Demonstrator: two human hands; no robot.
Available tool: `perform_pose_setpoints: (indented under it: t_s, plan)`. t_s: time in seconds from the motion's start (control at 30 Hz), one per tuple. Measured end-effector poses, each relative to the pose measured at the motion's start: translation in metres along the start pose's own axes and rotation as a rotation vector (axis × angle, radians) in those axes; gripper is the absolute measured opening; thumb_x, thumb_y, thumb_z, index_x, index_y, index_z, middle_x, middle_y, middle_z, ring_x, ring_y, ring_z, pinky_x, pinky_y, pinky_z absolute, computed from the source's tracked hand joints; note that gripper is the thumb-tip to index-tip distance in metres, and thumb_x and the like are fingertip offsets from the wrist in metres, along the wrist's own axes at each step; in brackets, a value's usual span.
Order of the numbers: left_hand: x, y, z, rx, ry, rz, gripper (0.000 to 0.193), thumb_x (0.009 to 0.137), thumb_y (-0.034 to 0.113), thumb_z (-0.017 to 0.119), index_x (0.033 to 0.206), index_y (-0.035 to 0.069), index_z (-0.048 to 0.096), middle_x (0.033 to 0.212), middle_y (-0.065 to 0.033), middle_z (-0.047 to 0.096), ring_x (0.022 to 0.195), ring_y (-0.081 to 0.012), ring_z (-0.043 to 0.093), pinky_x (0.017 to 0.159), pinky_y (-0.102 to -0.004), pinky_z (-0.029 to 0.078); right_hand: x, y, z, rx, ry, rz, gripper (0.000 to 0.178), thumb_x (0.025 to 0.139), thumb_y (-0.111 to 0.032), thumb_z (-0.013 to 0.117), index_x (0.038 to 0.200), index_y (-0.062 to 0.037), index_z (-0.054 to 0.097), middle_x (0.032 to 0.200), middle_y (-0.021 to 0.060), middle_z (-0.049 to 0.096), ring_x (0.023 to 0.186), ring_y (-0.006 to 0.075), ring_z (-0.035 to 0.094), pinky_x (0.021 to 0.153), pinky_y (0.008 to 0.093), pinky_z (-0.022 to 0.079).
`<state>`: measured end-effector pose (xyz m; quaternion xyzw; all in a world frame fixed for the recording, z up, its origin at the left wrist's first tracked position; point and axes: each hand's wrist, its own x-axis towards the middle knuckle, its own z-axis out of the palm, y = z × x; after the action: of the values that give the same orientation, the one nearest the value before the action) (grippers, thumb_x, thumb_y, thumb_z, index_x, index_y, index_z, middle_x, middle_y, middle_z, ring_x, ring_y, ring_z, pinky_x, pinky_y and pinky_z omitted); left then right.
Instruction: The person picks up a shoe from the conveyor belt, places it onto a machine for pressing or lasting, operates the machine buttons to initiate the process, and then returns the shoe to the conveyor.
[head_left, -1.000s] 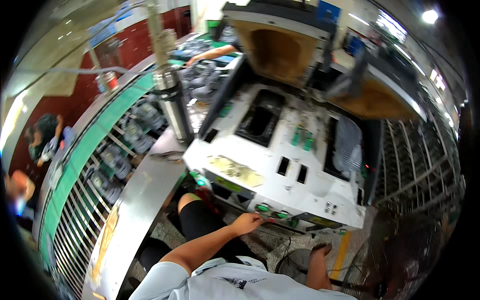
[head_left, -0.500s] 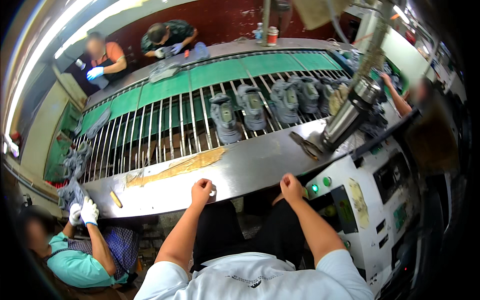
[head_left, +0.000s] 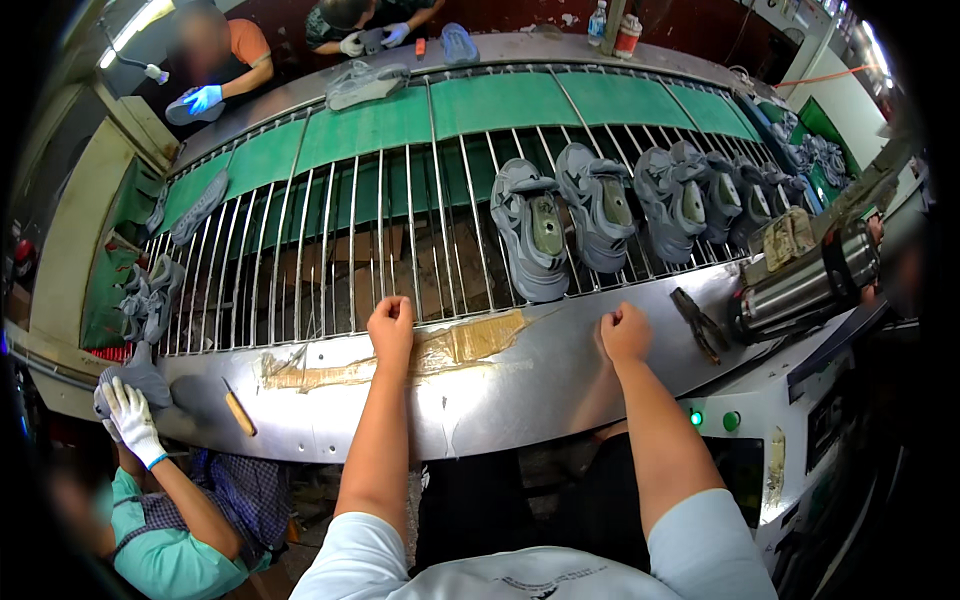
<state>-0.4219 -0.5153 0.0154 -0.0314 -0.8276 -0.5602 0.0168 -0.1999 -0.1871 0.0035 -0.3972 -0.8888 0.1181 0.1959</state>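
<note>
Your left hand (head_left: 390, 325) and right hand (head_left: 625, 332) are well apart, each with its fingers curled into a loose fist; whether anything small lies inside either cannot be told. Your left hand is over the near ends of the rods, your right hand over the ledge, nearer the shoes; contact with the metal beneath cannot be judged.

Largest is the rack of metal rods (head_left: 412, 235), spanning the view before you, with a green strip (head_left: 480, 103) along its far side. Along its near side, closest to you, runs the steel ledge (head_left: 500, 405). A white machine (head_left: 800, 450) stands at your lower right. At your lower left, a co-worker in a green top (head_left: 180, 550) grips a grey shoe part with a white-gloved hand (head_left: 135, 415).

Grey shoes (head_left: 530, 232) stand in a row on the right half of the rods, the nearest just beyond and between your hands. To the right of your right hand, a shiny metal cylinder (head_left: 805, 285) slants over the ledge. Brown tape (head_left: 470, 343) lies along the ledge, passing beneath your left forearm. A grey sole (head_left: 200, 208) rests at the rack's left. Dark pliers (head_left: 697, 325) lie near the cylinder; a yellow-handled tool (head_left: 240, 412) lies at the ledge's left. Smallest, a green button (head_left: 697, 419) glows on the machine.
</note>
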Motion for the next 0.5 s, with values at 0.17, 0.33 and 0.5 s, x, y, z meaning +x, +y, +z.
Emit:
perform_pose_setpoints:
  t_s: [0.17,0.33,0.5]
  plan:
    - [0.054,0.014,0.019,-0.06,0.299,0.089,0.019,0.088,0.019,0.063,0.086,0.001,0.067,0.065,0.0003,0.056,0.06,-0.0089,0.048,0.056,-0.0254,0.041,0.001,-0.003,0.001,-0.046,0.005,0.02,0.015,0.073,-0.019,0.064,0.07,-0.0094,0.052,0.07,0.0099,0.057,0.069,0.0327,0.056,0.062,0.0452,0.045]
    - [0.085,-0.007,-0.027,-0.15,0.664,0.043,0.027,0.092,0.02,0.06,0.071,0.003,0.055,0.061,0.0039,0.044,0.056,-0.0059,0.035,0.05,-0.0255,0.03,0.001,-0.001,0.003,-0.03,-0.026,0.028,0.014,0.073,-0.016,0.063,0.07,-0.0089,0.051,0.069,0.0089,0.055,0.069,0.031,0.056,0.06,0.043,0.045]
    - [0.101,-0.039,-0.03,-0.077,0.516,0.007,0.034,0.09,0.022,0.062,0.064,0.003,0.052,0.058,0.0051,0.041,0.056,-0.0055,0.032,0.049,-0.0259,0.026,0.003,-0.004,0.006,-0.035,-0.015,-0.017,0.014,0.074,-0.015,0.062,0.07,-0.0084,0.051,0.069,0.0085,0.054,0.068,0.0312,0.055,0.061,0.043,0.045]
